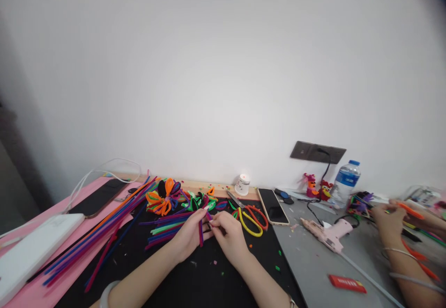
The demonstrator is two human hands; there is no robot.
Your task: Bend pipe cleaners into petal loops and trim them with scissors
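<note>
Over the black mat (223, 289), my left hand (190, 234) is closed on a purple pipe cleaner (201, 233), whose lower end hangs below the fingers. My right hand (230, 236) pinches at the same piece near its top; the fingers hide the spot where they meet. Cut purple and green pipe cleaners (167, 229) lie just left of my left hand. Behind the hands are bent pipe-cleaner loops (167, 197) in orange, purple and green. Scissors (251, 219) with yellow and red handles rest beyond my right hand.
Long pipe cleaners (101, 238), a white power bank (38, 261) and a dark phone (99, 197) lie left. Rightward are another phone (273, 206), a paper cup (242, 185), a pink glue gun (329, 234), a water bottle (346, 180), a red box (347, 284) and a co-worker's hands (390, 222).
</note>
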